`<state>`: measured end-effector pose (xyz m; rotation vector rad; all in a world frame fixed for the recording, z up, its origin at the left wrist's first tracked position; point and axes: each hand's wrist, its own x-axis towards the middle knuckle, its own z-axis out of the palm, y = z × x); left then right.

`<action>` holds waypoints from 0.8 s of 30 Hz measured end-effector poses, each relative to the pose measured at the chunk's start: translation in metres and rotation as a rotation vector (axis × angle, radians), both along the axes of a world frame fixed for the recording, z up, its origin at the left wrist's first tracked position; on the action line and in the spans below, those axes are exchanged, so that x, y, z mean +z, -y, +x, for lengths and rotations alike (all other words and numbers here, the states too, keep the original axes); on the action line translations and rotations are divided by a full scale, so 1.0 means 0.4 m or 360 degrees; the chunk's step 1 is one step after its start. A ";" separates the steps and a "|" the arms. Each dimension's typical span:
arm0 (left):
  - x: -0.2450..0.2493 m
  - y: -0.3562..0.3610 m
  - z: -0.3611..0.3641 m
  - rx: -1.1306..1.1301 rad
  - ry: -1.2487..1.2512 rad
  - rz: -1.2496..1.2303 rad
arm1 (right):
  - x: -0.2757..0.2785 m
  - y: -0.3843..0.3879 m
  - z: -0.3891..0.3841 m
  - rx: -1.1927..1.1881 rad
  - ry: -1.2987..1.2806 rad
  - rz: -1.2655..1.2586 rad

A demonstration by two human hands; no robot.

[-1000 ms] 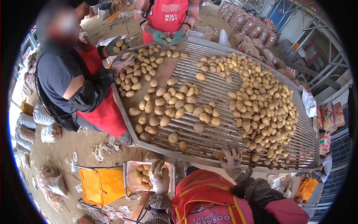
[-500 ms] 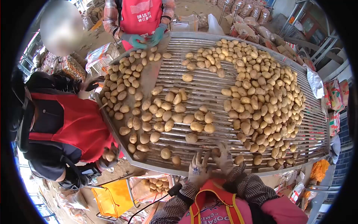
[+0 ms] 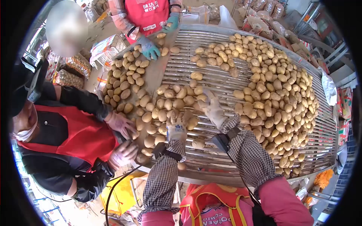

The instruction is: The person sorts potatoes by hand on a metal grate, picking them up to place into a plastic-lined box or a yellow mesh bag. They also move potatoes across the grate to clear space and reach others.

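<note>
My left hand [image 3: 176,128], in a white work glove, lies over potatoes with its fingers stretched away from me. It touches the near side of a loose group of potatoes [image 3: 168,104] on the slatted metal rack. To its right, my right hand [image 3: 213,109], also gloved, has its fingers apart and pointing left, against the right edge of that group. Neither hand appears to grip a potato, though the left fingertips partly blend with the potatoes. A single potato [image 3: 198,143] lies on the slats just below and between my hands.
A large heap of potatoes [image 3: 279,98] covers the rack's right side. More potatoes [image 3: 124,81] gather on the flat left end. A co-worker in a red apron [image 3: 81,130] handles potatoes at the left edge. Another person's teal glove [image 3: 149,49] reaches in at the far end.
Both my hands have moved forward from the near edge onto the rack, and the potato group has shifted away. The far person's glove now reaches down; the left co-worker's hands have come to the table edge.
</note>
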<state>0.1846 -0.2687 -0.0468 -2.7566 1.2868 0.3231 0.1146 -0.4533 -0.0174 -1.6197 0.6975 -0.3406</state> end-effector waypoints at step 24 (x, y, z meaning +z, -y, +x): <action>0.029 0.082 -0.056 -0.0103 -0.0343 -0.0012 | 0.051 -0.267 -0.707 0.0560 -0.0620 -0.0634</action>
